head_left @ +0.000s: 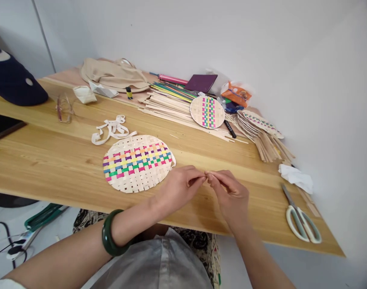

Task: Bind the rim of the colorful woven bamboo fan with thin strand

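My left hand [181, 184] and my right hand [230, 191] meet fingertip to fingertip above the wooden table [255, 176]. Both are pinched closed. Whatever lies between the fingertips is too small to make out. Just left of my left hand, an oval woven mat [138, 174] of pale strips with pink, purple, yellow, blue and green bands lies flat. Its right rim carries a bit of white ribbon. More white ribbon [112, 129] is heaped in loops at its upper left edge.
Scissors [300, 218] and a crumpled white tissue [296, 177] lie on the right. Behind are a smaller woven round [207, 112], pale strips [168, 106], a thread spool [129, 93], a marker [230, 129] and stacked woven fans [261, 132]. Glasses [63, 108] and a phone [4, 127] lie left.
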The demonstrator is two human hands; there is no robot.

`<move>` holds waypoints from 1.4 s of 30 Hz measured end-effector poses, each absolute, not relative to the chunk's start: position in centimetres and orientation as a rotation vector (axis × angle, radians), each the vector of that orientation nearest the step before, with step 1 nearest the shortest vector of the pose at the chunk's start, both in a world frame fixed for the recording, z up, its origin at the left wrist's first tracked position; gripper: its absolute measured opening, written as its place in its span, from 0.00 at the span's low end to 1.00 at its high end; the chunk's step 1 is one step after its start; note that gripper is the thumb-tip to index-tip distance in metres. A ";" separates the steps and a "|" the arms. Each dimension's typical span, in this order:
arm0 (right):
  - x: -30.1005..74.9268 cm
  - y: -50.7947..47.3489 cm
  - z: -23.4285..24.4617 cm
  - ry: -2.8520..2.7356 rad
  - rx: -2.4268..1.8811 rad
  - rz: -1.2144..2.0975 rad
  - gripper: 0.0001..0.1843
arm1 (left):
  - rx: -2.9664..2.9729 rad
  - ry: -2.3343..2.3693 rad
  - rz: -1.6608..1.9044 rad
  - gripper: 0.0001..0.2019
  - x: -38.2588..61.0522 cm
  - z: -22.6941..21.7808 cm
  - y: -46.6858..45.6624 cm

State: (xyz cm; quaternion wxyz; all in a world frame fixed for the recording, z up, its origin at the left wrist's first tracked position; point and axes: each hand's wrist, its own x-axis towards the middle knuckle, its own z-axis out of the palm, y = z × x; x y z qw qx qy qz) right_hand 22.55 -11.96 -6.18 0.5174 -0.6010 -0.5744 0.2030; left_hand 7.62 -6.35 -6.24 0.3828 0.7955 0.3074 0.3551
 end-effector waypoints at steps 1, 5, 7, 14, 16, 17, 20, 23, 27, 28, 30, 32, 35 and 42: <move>22.7 -12.0 -6.1 -1.512 -1.423 0.344 0.07 | 2.095 0.792 0.895 0.12 7.5 -6.3 -6.3; 23.1 -12.0 -6.1 -1.857 -1.368 -0.014 0.10 | 2.356 0.854 0.837 0.14 7.0 -6.3 -6.4; 23.2 -12.1 -6.2 -1.945 -1.393 -0.101 0.09 | 2.462 0.881 0.840 0.14 6.8 -6.2 -6.4; 22.9 -12.2 -6.5 -1.954 -1.514 -0.126 0.12 | 2.562 0.843 0.806 0.13 6.8 -6.1 -6.0; 22.8 -12.3 -6.4 -1.914 -1.551 -0.026 0.12 | 2.549 0.831 0.803 0.12 6.8 -6.1 -6.0; 22.8 -12.3 -6.3 -1.885 -1.568 0.029 0.12 | 2.539 0.828 0.806 0.12 6.8 -6.1 -6.0; 22.8 -12.5 -6.1 -1.791 -1.596 0.154 0.11 | 2.506 0.819 0.813 0.12 6.7 -6.2 -6.1; 22.8 -12.7 -6.2 -1.741 -1.600 0.199 0.10 | 2.485 0.812 0.816 0.12 6.7 -6.5 -6.1; 22.9 -12.7 -6.6 -1.740 -1.578 0.135 0.10 | 2.489 0.803 0.842 0.12 6.7 -6.7 -6.2; 22.9 -12.7 -6.7 -1.743 -1.573 0.119 0.11 | 2.493 0.801 0.844 0.12 6.7 -6.7 -6.2; 22.8 -12.7 -6.8 -1.745 -1.572 0.108 0.11 | 2.499 0.797 0.847 0.12 6.7 -6.8 -6.3; 22.8 -12.7 -6.8 -1.737 -1.578 0.115 0.11 | 2.504 0.794 0.853 0.12 6.6 -6.8 -6.3; 22.6 -12.9 -6.7 -1.717 -1.592 0.142 0.10 | 2.521 0.790 0.861 0.12 6.6 -6.8 -6.3; 22.9 -13.5 -6.7 -1.621 -1.594 0.373 0.08 | 2.561 0.756 0.885 0.12 6.2 -7.0 -5.9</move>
